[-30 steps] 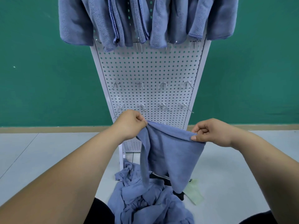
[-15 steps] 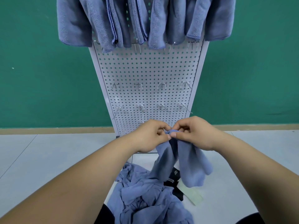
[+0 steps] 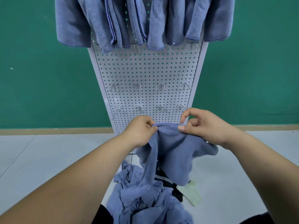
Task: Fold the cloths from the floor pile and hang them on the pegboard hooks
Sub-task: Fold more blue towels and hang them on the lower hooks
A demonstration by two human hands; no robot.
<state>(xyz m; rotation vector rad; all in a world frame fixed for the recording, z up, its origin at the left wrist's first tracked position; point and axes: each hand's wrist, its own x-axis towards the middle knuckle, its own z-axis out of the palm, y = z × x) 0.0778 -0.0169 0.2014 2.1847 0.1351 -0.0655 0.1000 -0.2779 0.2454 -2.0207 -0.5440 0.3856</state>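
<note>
1. The left hand (image 3: 142, 128) has its grip closed on the top edge of the cloth (image 3: 174, 152), fingers curled round it. The right hand (image 3: 203, 126) pinches the same edge under its thumb, forefinger lifted clear.
2. The cloth hangs between both hands, low before the pegboard (image 3: 145, 70) and above the pile (image 3: 142, 199) on the floor (image 3: 48, 151).
3. A neat fold likely needs the edge pulled taut, the corners matched and the drape lifted free of the pile.
4. No real container shows. Hung cloths (image 3: 129, 21) fill the top row, and the lower hooks (image 3: 137, 86) are bare.
</note>
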